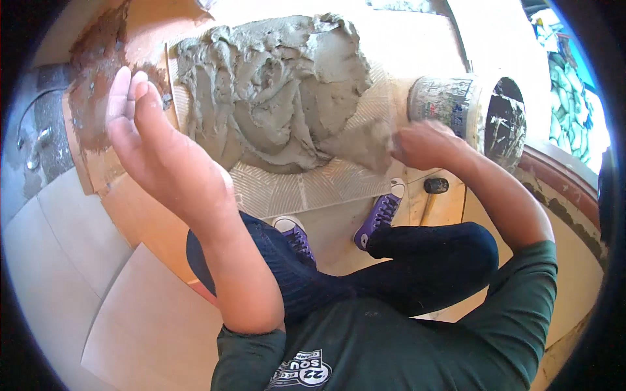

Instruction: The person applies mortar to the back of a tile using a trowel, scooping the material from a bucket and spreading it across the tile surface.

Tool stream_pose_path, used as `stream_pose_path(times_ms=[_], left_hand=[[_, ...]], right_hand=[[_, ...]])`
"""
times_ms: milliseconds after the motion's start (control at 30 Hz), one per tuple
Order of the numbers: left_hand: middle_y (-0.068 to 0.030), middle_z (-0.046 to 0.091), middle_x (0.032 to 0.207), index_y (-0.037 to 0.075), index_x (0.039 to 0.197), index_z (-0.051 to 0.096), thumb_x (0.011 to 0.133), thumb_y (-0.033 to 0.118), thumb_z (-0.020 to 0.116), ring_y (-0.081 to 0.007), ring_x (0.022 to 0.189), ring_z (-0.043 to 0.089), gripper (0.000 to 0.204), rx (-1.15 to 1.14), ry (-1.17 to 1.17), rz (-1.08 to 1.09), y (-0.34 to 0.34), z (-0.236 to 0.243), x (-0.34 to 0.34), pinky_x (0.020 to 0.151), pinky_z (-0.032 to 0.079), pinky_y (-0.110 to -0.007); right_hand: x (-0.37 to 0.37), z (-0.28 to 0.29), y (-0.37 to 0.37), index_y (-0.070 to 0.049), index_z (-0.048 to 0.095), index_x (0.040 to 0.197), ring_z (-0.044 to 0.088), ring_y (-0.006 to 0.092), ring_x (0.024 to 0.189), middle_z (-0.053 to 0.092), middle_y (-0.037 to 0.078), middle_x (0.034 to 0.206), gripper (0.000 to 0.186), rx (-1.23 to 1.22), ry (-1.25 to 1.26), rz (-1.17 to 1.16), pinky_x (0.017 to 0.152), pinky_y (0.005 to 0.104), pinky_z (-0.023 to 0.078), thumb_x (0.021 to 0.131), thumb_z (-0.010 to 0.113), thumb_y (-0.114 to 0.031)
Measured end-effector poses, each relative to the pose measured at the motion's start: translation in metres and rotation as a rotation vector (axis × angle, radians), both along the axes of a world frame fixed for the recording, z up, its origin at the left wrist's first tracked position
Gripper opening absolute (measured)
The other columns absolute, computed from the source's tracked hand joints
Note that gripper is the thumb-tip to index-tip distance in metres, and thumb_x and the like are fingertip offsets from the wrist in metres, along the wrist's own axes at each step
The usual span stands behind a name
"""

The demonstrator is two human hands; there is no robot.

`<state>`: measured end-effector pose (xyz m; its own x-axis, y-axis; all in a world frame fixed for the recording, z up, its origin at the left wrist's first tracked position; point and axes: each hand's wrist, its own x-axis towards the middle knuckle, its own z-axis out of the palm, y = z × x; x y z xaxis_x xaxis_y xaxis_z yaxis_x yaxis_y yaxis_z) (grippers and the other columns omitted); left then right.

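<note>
My left hand [166, 150] is raised over the left side, fingers stretched out and holding nothing. On the right, my right hand [424, 144] is closed around the handle of a trowel [362, 146], partly smeared by motion. The trowel's mortar-coated blade points left and meets the lower right edge of a thick mass of wet grey mortar [274, 91]. This mortar lies in uneven ridges and swirls over a large tile [287, 192], whose pale ribbed surface shows along the near and right edges.
A mortar-stained bucket [443, 104] with a dark opening stands right of the tile. Near my right shoe [381, 215] lies a black-headed mallet [435, 186] with a wooden handle. A smooth pale tile [156, 319] lies at lower left; green-white bags [567, 104] are at far right.
</note>
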<state>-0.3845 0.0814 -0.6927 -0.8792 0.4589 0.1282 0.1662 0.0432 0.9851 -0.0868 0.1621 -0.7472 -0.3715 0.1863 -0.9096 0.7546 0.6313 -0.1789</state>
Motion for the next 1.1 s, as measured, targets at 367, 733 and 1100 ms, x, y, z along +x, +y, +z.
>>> stream_pose_path(times_ms=[367, 733, 1100], left_hand=[[-0.0098, 0.063, 0.131, 0.003, 0.131, 0.062, 0.098, 0.027, 0.055, -0.0201, 0.126, 0.054, 0.042, -0.047, 0.042, 0.022, -0.002, 0.007, 0.005, 0.108, 0.035, -0.038], [-0.0092, 0.065, 0.129, 0.003, 0.130, 0.063, 0.097, 0.024, 0.057, -0.0187, 0.124, 0.056, 0.040, -0.013, 0.036, 0.009, 0.005, 0.003, 0.013, 0.105, 0.035, -0.037], [-0.0084, 0.066, 0.128, 0.003, 0.131, 0.063, 0.097, 0.024, 0.056, -0.0181, 0.123, 0.055, 0.040, -0.011, 0.021, -0.031, 0.009, -0.006, 0.012, 0.106, 0.035, -0.036]], right_hand=[[-0.002, -0.011, 0.103, -0.005, 0.067, 0.106, 0.072, 0.0368, 0.087, 0.073, 0.019, 0.091, 0.026, 0.765, 0.047, -0.001, 0.079, 0.0489, 0.057, 0.099, 0.053, -0.026], [0.032, -0.006, 0.093, 0.002, 0.064, 0.112, 0.063, 0.0191, 0.061, 0.060, 0.013, 0.075, 0.053, -0.040, -0.224, -0.568, 0.053, 0.0397, 0.054, 0.103, 0.038, -0.043], [0.056, -0.002, 0.034, 0.006, 0.064, 0.097, 0.068, 0.0401, 0.077, 0.066, 0.024, 0.083, 0.051, -0.076, 0.107, 0.032, 0.077, 0.0484, 0.053, 0.104, 0.043, -0.040]])
